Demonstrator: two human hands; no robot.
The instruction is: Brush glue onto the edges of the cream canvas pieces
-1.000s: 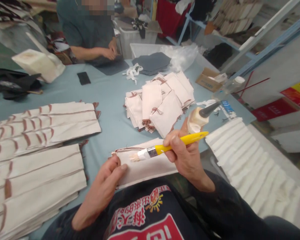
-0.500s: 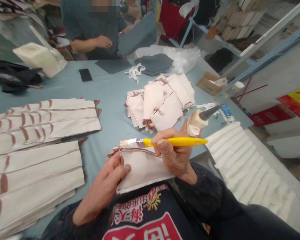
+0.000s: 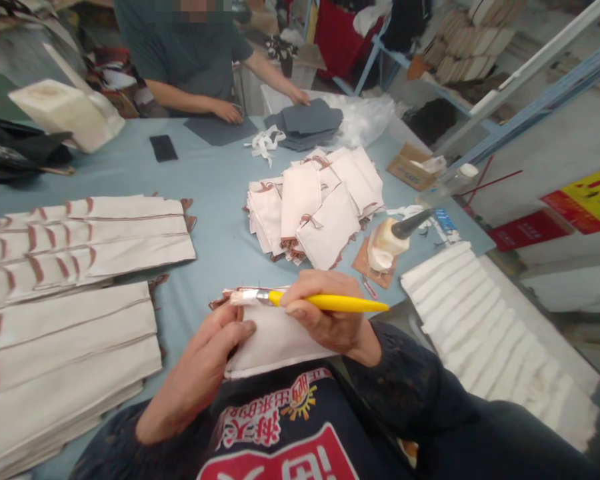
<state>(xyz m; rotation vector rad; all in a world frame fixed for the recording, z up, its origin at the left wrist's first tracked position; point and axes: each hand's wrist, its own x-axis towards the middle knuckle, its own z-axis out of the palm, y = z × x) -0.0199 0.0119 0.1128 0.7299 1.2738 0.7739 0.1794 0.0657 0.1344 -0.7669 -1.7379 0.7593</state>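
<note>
My right hand [image 3: 325, 317] is closed around the yellow handle of a paintbrush [image 3: 350, 304], which lies nearly level and points left. Its pale bristles reach the upper left corner of a cream fabric piece [image 3: 280, 340] with brown edging. That corner is pinched by my left hand [image 3: 215, 353], thumb on top and fingers underneath. The piece rests at the table's near edge, against my printed dark apron [image 3: 280, 427]. Beyond my right hand stands a whitish bottle with a dark cone nozzle [image 3: 383, 243], on a small brown pad [image 3: 360, 263].
A heap of cream pieces [image 3: 325, 200] lies mid-table. Overlapping rows of cream pieces [image 3: 80, 333] cover the left side, and white folded strips [image 3: 495, 347] the right. Across the table a co-worker [image 3: 180, 60] touches dark grey sheets [image 3: 310, 119]. A phone [image 3: 163, 148] lies near.
The brush has come down and left onto the fabric corner, my right hand with it. My left hand keeps its pinch. The co-worker's raised dark sheet is now lowered to the table.
</note>
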